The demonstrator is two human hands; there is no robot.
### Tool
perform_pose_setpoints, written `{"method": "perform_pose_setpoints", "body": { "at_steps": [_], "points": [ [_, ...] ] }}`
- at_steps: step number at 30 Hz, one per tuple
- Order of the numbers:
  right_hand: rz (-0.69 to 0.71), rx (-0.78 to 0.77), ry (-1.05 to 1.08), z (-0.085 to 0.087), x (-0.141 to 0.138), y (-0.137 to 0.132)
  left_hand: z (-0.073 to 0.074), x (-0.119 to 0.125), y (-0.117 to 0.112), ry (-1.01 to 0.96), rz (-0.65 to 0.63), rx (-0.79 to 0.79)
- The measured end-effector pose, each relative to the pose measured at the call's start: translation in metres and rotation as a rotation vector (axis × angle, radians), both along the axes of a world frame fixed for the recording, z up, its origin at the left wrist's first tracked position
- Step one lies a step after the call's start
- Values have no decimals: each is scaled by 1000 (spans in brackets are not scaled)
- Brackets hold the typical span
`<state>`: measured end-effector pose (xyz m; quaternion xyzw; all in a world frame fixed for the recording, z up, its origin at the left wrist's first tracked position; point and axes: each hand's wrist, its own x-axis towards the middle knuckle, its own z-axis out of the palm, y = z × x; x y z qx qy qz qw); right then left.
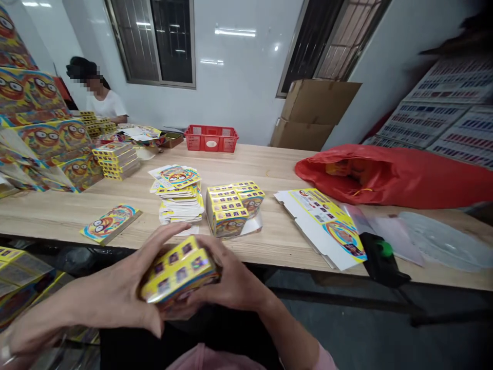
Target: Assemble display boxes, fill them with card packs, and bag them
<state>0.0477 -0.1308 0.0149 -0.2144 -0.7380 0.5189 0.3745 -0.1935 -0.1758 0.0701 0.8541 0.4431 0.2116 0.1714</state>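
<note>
Between my two hands, in front of the table edge, I hold a pair of small yellow boxes (179, 272) pressed side by side. My left hand (111, 285) is wrapped round their left end, thumb below. My right hand (234, 280) grips their right end. Just beyond stands a block of stacked yellow boxes (231, 208), with a piece of clear film at its base. Left of that block rises a stack of flat printed cartons (179, 195). A single flat printed box (111, 224) lies farther left, near the front edge.
A red plastic basket (211, 139) stands at the back. At right are an unfolded carton sheet (323, 226), a red bag (408, 174), a black tape dispenser (385, 259) and clear plastic (442, 239). Large printed boxes (46, 133) pile up left, near a seated person (102, 97).
</note>
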Motion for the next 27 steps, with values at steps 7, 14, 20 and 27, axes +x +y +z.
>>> {"method": "perform_pose_setpoints", "body": {
  "at_steps": [7,14,20,27],
  "points": [
    [-788,-96,453,-64,145,58,-45,110,103,14,24,534],
    [-793,-80,616,-93,174,151,-89,137,171,385,149,538],
    [-635,-197,640,-114,158,188,-81,119,177,391,45,560],
    [-552,-282,602,-131,145,199,-87,107,184,340,24,565]
  ]
}}
